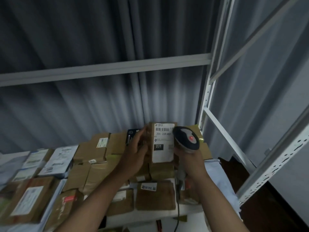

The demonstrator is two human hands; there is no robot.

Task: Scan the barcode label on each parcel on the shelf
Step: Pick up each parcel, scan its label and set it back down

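My left hand [136,153] holds a brown cardboard parcel [163,166] upright by its left side. The parcel's white barcode label [163,143], marked 231, faces me. In my right hand [192,163] is a black and grey barcode scanner [186,139], gripped by its handle just right of the label. A red light glows on top of the scanner's head. Its cable hangs down past the shelf's front edge.
Several brown boxes [93,148] and white mailer bags [58,161] with labels cover the shelf. A white metal upright [207,97] and diagonal braces stand to the right. A grey curtain hangs behind. A crossbar [103,69] runs above.
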